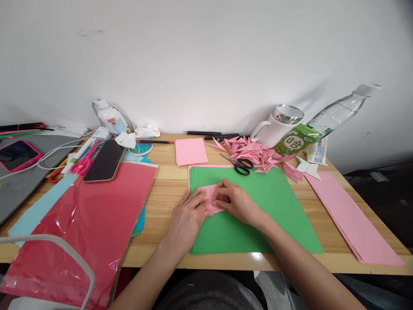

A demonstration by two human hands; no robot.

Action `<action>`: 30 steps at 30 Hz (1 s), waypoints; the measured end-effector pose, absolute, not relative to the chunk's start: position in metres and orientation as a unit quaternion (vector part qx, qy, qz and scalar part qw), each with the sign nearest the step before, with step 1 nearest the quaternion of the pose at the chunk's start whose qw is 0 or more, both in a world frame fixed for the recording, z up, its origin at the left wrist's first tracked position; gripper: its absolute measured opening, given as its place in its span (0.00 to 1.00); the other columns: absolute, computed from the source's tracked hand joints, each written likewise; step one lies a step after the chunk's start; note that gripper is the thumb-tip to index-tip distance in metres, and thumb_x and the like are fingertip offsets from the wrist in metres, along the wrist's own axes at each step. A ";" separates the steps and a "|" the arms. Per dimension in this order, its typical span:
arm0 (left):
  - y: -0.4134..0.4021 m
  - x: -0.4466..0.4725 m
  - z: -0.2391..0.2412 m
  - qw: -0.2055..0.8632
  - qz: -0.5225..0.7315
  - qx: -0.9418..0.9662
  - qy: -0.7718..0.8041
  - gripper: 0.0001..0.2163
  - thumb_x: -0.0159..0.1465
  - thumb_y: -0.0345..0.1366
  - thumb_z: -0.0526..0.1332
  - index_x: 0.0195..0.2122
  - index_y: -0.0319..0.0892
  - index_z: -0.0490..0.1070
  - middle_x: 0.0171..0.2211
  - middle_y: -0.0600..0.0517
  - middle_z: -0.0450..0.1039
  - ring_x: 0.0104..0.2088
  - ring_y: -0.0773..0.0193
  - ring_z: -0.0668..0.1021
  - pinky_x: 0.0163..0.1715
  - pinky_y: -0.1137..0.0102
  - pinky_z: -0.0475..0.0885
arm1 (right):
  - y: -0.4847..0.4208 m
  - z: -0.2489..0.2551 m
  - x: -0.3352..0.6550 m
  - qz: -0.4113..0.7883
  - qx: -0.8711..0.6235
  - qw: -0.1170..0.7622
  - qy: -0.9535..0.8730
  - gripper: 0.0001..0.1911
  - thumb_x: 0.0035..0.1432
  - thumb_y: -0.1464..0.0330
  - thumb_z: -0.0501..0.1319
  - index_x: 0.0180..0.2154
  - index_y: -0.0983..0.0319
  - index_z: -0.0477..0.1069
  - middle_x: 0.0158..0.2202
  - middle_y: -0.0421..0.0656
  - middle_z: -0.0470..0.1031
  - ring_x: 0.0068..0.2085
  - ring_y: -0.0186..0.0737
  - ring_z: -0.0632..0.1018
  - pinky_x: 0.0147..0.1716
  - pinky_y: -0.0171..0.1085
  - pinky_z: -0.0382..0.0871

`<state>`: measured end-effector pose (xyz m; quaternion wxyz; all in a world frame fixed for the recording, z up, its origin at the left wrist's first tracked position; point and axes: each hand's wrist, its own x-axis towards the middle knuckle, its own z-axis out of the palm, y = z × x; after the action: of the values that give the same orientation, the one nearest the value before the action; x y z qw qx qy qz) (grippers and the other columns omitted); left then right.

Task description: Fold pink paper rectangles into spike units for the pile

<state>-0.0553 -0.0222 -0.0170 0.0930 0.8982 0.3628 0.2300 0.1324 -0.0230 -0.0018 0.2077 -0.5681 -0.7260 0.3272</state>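
A small pink paper piece point(213, 197) lies on a stack of green sheets point(274, 206) in the middle of the wooden table. My left hand point(189, 217) lies flat with its fingers stretched out, pressing the paper's left side. My right hand point(237, 201) rests on the paper's right side, its fingers curled and pinching down on a fold. Both hands meet over the paper and hide most of it.
Black scissors point(240, 165) and a pile of folded pink pieces point(251, 150) lie behind the green sheets. Pink strips point(351, 219) lie right, a pink sheet stack point(191, 151) behind. A red paper pack point(84, 224), phone point(105, 161), mug point(277, 125) and bottle point(325, 125) stand around.
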 end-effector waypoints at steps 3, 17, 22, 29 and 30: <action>-0.023 -0.053 -0.017 0.078 0.235 0.895 0.372 0.11 0.64 0.38 0.54 0.41 0.42 0.74 0.47 0.47 0.74 0.51 0.58 0.73 0.54 0.56 0.67 | -0.023 0.001 0.133 0.316 -0.570 0.185 -0.736 0.04 0.54 0.73 0.59 0.28 0.61 0.71 0.36 0.40 0.66 0.27 0.29 0.69 0.30 0.33 0.63; -0.027 -0.052 -0.011 0.111 0.198 0.890 0.395 0.09 0.62 0.37 0.57 0.41 0.43 0.73 0.49 0.48 0.72 0.53 0.57 0.71 0.59 0.51 0.58 | -0.028 0.012 0.131 0.284 -0.592 0.102 -0.747 0.02 0.50 0.68 0.64 0.30 0.56 0.74 0.41 0.39 0.66 0.27 0.29 0.70 0.28 0.32 0.61; -0.026 -0.052 -0.011 0.122 0.199 0.892 0.388 0.08 0.62 0.35 0.58 0.41 0.42 0.73 0.49 0.48 0.73 0.53 0.57 0.71 0.61 0.50 0.53 | -0.030 0.013 0.149 0.260 -0.618 0.096 -0.736 0.01 0.48 0.69 0.65 0.28 0.56 0.75 0.37 0.40 0.66 0.31 0.34 0.72 0.29 0.33 0.61; -0.027 -0.054 -0.013 0.140 0.224 0.884 0.385 0.08 0.62 0.35 0.59 0.41 0.43 0.73 0.50 0.49 0.72 0.53 0.58 0.72 0.61 0.50 0.53 | -0.031 0.010 0.161 0.279 -0.621 0.082 -0.728 0.02 0.49 0.67 0.64 0.30 0.56 0.75 0.38 0.41 0.64 0.31 0.34 0.71 0.31 0.34 0.63; -0.027 -0.054 -0.013 0.148 0.225 0.882 0.386 0.08 0.61 0.35 0.59 0.41 0.42 0.73 0.50 0.48 0.72 0.53 0.57 0.72 0.60 0.50 0.54 | -0.031 0.011 0.162 0.284 -0.617 0.087 -0.729 0.03 0.49 0.68 0.64 0.30 0.57 0.75 0.38 0.41 0.64 0.30 0.33 0.71 0.31 0.34 0.63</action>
<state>-0.0545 -0.0272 -0.0133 0.1480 0.8823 0.3862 0.2246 0.1622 -0.0305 0.0106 0.0866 -0.6167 -0.7289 0.2845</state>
